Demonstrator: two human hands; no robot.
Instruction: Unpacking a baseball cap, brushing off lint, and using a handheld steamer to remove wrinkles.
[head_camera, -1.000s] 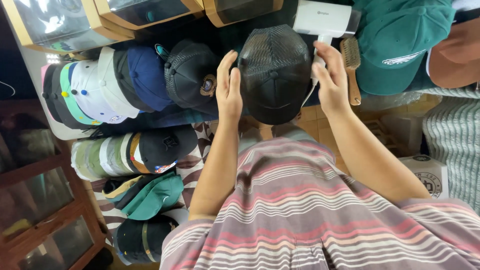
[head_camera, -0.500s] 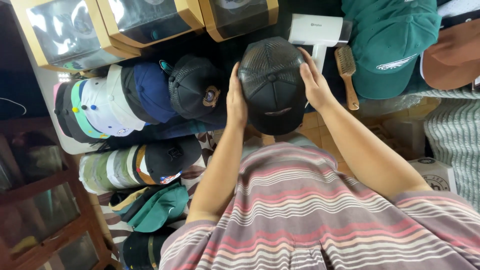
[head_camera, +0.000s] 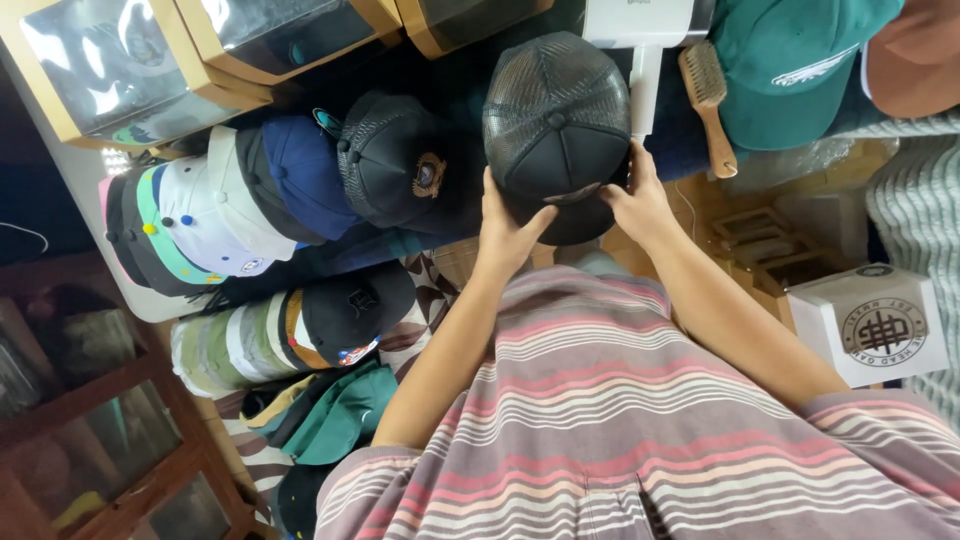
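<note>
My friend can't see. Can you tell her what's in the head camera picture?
A person's left hand and right hand grip the brim of a black mesh-back cap. Rows of stacked caps sit to the left, a wooden brush to the right.

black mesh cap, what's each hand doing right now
Left hand: closed on the brim of the black mesh cap.
Right hand: closed on the same brim from the other side.

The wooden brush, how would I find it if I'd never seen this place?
Start at the big green cap in the top right corner. Just left of it, beside the white handle of the hair dryer, lies the small wooden brush with pale bristles. Among all the caps, it is the only long, thin wooden thing.
</note>
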